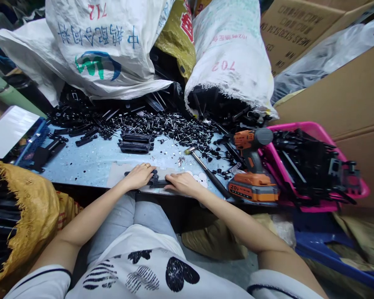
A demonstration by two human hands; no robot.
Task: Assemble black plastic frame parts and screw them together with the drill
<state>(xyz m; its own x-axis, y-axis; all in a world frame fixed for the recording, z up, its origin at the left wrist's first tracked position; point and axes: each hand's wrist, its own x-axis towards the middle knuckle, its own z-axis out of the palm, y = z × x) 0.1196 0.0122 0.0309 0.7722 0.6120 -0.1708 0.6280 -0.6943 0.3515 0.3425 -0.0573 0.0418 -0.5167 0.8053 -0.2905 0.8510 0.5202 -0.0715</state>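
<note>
At the bench's front edge, my left hand (139, 175) is closed over the left end of a black plastic part (156, 179). My right hand (183, 183) pinches the right end of that part, or a small piece against it; its fingertips partly hide which. Under both hands lies a pale flat plate (116, 172). Just beyond them a hammer (205, 167) rests diagonally, its black handle toward me. Several long black plastic pieces (136, 143) sit side by side farther back.
Black-headed pins (171, 126) are heaped along the back, below white woven sacks (102, 50). An orange cordless drill (252, 166) stands at the right, beside a pink basket (322, 133) of black parts. A yellow sack (40, 199) is at the left.
</note>
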